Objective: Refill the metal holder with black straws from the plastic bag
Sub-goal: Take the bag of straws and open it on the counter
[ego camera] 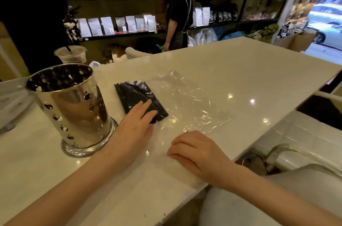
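On the glossy cream stone counter, a crinkled clear plastic bag lies flat, catching highlights along its creases. Its far-left portion holds a flat bundle of matte black straws, lying side by side at a slant; their far ends are blurred by glare on the film.

Left hand: palm down, fingers extended and slightly spread, fingertips resting on the near end of the straw bundle. Whether skin meets straws directly or through the plastic cannot be made out.

Right hand: fingers curled under, knuckles up, pressing the near edge of the bag against the counter. Fingertips hidden beneath the hand; whether they pinch the film is unclear.

Just left of the straws stands a tall polished metal holder, cylindrical, flaring toward the rim, pierced with small dark cut-outs, on a round ringed base. Its interior reads dark and mottled; contents cannot be told.

Beyond the holder, a lidded clear plastic cup with a dark straw, partly hidden. Background: dark shelves of pale pouches, and a person in a dark apron, back turned. Right edge blurred.
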Demonstrator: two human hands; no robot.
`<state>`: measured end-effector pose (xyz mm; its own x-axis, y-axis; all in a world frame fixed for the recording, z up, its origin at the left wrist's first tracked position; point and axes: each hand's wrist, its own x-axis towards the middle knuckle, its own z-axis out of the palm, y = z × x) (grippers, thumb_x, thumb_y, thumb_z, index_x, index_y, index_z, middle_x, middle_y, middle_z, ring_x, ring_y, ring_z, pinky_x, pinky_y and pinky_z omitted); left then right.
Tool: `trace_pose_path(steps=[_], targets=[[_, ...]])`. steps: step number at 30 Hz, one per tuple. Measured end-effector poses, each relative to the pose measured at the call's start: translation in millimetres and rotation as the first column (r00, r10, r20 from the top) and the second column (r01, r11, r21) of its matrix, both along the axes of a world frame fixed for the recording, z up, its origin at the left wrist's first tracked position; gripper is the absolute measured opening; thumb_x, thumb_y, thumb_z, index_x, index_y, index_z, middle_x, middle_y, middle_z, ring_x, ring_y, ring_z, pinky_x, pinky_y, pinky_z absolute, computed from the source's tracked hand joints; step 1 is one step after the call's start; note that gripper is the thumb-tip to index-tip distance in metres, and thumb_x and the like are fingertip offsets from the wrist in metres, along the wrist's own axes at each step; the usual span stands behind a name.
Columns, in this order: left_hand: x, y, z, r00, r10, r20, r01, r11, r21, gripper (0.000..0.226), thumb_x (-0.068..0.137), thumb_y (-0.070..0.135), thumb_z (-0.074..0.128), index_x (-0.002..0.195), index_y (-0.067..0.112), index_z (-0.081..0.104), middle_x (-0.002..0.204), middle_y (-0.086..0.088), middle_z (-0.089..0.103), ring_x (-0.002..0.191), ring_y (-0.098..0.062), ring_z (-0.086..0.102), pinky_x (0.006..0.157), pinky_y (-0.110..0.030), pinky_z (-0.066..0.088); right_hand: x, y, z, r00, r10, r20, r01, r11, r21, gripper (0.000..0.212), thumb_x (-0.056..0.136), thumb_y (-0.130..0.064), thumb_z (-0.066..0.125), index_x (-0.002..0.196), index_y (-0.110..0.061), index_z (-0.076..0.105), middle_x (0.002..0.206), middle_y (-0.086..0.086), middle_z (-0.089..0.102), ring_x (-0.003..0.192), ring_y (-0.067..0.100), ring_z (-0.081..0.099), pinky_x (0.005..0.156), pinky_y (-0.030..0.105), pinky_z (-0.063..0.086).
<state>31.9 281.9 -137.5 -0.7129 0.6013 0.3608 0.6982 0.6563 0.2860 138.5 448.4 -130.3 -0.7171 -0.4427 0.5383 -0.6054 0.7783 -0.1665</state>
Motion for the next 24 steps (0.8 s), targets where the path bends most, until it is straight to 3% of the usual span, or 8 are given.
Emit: trace_pose_path(steps=[3, 6, 10, 12, 14, 17, 21, 24], targets=[[2.0, 19.0, 3.2, 0.959, -0.283, 0.001, 0.282, 0.956, -0.085, 0.037, 0.093, 0.028, 0.045, 0.128, 0.018, 0.05, 0.151, -0.001, 0.028, 0.143, -0.014, 0.014, 0.107, -0.012, -0.001, 1.8, 0.5, -4.4, 1.0, -0.009, -0.005, 0.01, 0.999, 0.033, 0.02, 0.084, -0.015, 0.055, 0.084, -0.006, 0.073, 0.08, 0.009, 0.071, 0.07, 0.023, 0.065, 0.064, 0.031, 0.048], [-1.5, 27.2, -8.3, 0.919, -0.385, 0.091, 0.394, 0.906, -0.152, 0.041, 0.091, 0.028, 0.049, 0.13, 0.015, 0.048, 0.151, -0.005, 0.028, 0.143, -0.015, 0.014, 0.107, -0.01, 0.002, 2.1, 3.3, -9.1, 1.0, 0.009, -0.007, -0.009, 1.0, 0.007, 0.017, 0.082, -0.006, 0.06, 0.096, -0.006, 0.071, 0.088, 0.01, 0.072, 0.077, 0.022, 0.064, 0.065, 0.031, 0.051], [-1.7, 29.7, -13.4, 0.924, -0.382, 0.023, 0.38, 0.909, -0.172, 0.044, 0.089, 0.032, 0.054, 0.128, 0.013, 0.05, 0.141, -0.012, 0.044, 0.133, -0.024, 0.038, 0.113, -0.028, 0.025, -10.3, 21.2, -9.8, 0.995, -0.092, 0.047, 0.097, 0.989, -0.115, 0.034, 0.083, -0.002, 0.048, 0.115, -0.006, 0.061, 0.105, 0.009, 0.067, 0.096, 0.017, 0.055, 0.082, 0.026, 0.043], [0.5, 32.9, -9.7, 0.911, -0.411, -0.007, 0.403, 0.895, -0.19, 0.043, 0.09, 0.041, 0.049, 0.124, 0.016, 0.053, 0.133, -0.007, 0.051, 0.12, -0.022, 0.05, 0.105, -0.037, 0.04, -23.5, 35.1, -9.2, 0.966, -0.212, 0.149, 0.216, 0.976, -0.011, 0.044, 0.08, 0.0, 0.046, 0.122, -0.01, 0.057, 0.121, 0.009, 0.062, 0.112, 0.024, 0.052, 0.093, 0.034, 0.042], [2.9, 35.5, -7.7, 0.913, -0.407, 0.036, 0.404, 0.888, -0.218, 0.046, 0.091, 0.046, 0.04, 0.128, 0.02, 0.048, 0.137, -0.004, 0.046, 0.121, -0.018, 0.046, 0.101, -0.033, 0.039, -34.8, 46.4, -9.3, 0.939, -0.256, 0.231, 0.235, 0.965, 0.116, 0.045, 0.083, -0.002, 0.046, 0.125, -0.015, 0.056, 0.13, 0.007, 0.057, 0.123, 0.027, 0.047, 0.1, 0.038, 0.035], [2.3, 33.7, -8.9, 0.925, -0.359, 0.128, 0.375, 0.916, -0.141, 0.051, 0.09, 0.042, 0.046, 0.136, 0.021, 0.039, 0.147, -0.006, 0.036, 0.133, -0.019, 0.038, 0.109, -0.032, 0.033, -43.5, 52.6, -9.4, 0.928, -0.245, 0.279, 0.206, 0.965, 0.163, 0.033, 0.086, -0.007, 0.048, 0.114, -0.016, 0.063, 0.12, 0.005, 0.064, 0.118, 0.024, 0.053, 0.099, 0.036, 0.033], [-6.4, 40.3, -11.0, 0.929, -0.37, -0.029, 0.348, 0.896, -0.275, 0.035, 0.089, 0.033, 0.048, 0.123, 0.025, 0.052, 0.143, -0.005, 0.043, 0.126, -0.021, 0.046, 0.1, -0.032, 0.037, -45.4, 56.4, -6.9, 0.923, -0.294, 0.247, 0.275, 0.955, 0.111, 0.018, 0.088, -0.011, 0.054, 0.097, -0.015, 0.069, 0.103, 0.001, 0.07, 0.1, 0.021, 0.061, 0.102, 0.031, 0.028], [-15.6, 56.3, -8.9, 0.947, -0.314, -0.075, 0.293, 0.934, -0.205, 0.026, 0.092, 0.025, 0.047, 0.112, 0.016, 0.059, 0.135, -0.008, 0.051, 0.121, -0.024, 0.05, 0.096, -0.036, 0.039, -43.0, 57.4, -5.7, 0.926, -0.313, 0.21, 0.298, 0.949, 0.1, 0.019, 0.091, -0.012, 0.053, 0.097, -0.015, 0.07, 0.099, 0.001, 0.072, 0.096, 0.021, 0.062, 0.104, 0.031, 0.028]])
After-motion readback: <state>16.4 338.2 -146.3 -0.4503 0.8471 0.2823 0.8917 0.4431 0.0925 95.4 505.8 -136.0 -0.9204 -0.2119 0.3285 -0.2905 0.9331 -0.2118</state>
